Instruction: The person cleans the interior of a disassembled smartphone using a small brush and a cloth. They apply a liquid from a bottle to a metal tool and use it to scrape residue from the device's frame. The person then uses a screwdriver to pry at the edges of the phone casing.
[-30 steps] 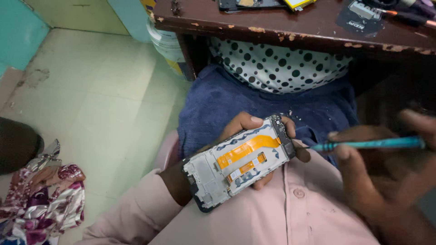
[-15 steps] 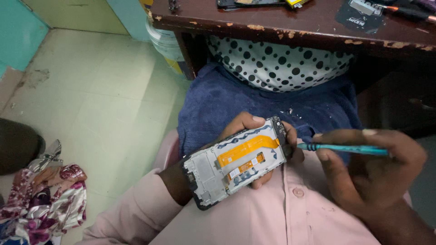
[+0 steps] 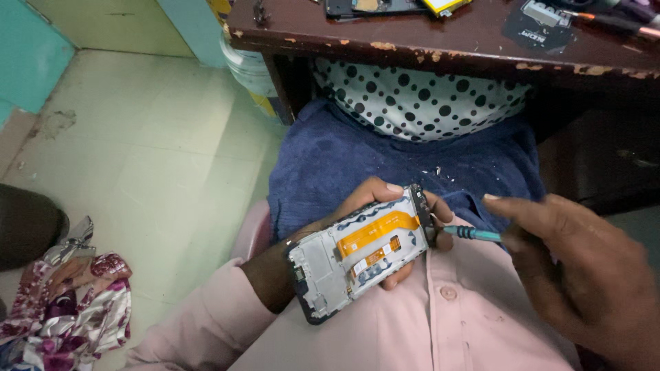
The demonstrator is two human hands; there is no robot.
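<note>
My left hand point(image 3: 375, 206) grips opened phone frame point(image 3: 361, 251); right hand point(image 3: 577, 264) pinches teal screwdriver point(image 3: 474, 233) at its top edge; black label point(image 3: 536, 24) on desk's point(image 3: 412, 45) far edge.

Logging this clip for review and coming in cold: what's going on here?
A person seated at a worn dark wooden desk holds an opened smartphone frame with orange flex cables in the left hand, above a blue cloth on the lap. The right hand holds a thin teal-handled screwdriver, its tip at the frame's right end. More phone parts lie on the desk.
</note>
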